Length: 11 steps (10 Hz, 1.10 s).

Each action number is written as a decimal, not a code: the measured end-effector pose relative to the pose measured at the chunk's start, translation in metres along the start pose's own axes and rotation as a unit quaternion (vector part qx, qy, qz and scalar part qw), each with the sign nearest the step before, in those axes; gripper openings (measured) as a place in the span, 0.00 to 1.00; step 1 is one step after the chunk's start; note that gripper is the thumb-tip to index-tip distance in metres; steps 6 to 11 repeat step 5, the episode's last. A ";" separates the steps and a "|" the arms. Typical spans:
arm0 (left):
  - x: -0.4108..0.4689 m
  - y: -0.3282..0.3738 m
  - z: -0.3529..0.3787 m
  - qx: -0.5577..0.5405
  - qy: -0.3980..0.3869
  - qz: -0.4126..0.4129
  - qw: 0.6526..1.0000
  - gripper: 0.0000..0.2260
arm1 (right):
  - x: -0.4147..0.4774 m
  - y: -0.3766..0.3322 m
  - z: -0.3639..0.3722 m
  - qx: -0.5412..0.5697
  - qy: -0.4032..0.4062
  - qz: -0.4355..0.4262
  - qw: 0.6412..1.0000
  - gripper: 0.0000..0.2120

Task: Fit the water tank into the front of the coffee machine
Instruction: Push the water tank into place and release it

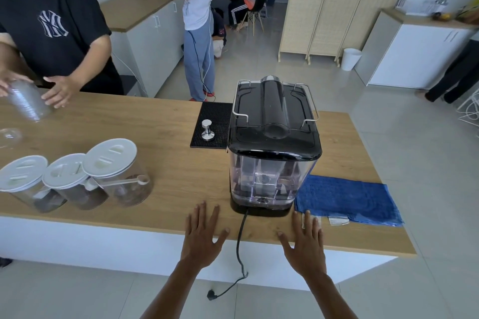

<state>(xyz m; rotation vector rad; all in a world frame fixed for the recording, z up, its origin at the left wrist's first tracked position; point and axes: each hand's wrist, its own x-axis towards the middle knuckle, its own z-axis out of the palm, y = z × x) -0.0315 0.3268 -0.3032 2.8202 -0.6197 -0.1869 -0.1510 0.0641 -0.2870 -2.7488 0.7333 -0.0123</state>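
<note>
Both hands, left hand and right hand, rest with fingers spread wide and empty beside the seated water tank; a snagged power cord could tug the coffee machine.

Clear plastic water tank – matt wood counter

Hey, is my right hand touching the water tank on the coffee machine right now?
Apart. The head view shows the right hand flat on the counter, with bare wood between its fingertips and the water tank.
</note>
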 end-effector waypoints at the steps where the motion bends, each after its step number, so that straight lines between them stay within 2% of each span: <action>1: 0.000 0.000 0.000 -0.007 -0.002 0.001 1.000 0.34 | 0.004 -0.005 -0.008 0.016 -0.024 0.016 0.999 0.44; 2: 0.000 -0.001 0.001 -0.006 0.007 0.004 1.000 0.35 | 0.011 -0.009 -0.024 0.075 -0.011 0.038 0.996 0.34; 3: -0.001 0.000 0.000 0.002 0.008 0.001 1.000 0.36 | 0.020 -0.019 -0.071 0.200 0.066 0.045 0.976 0.27; 4: 0.000 -0.001 0.003 0.005 0.012 0.004 1.000 0.36 | 0.024 -0.043 -0.146 0.298 0.163 0.048 0.939 0.18; 5: 0.001 -0.001 0.004 -0.019 0.024 0.008 1.000 0.35 | 0.010 -0.077 -0.250 0.481 0.252 -0.010 0.840 0.09; 11: 0.001 -0.001 0.004 -0.019 0.024 0.008 1.000 0.35 | 0.010 -0.077 -0.250 0.481 0.252 -0.010 0.840 0.09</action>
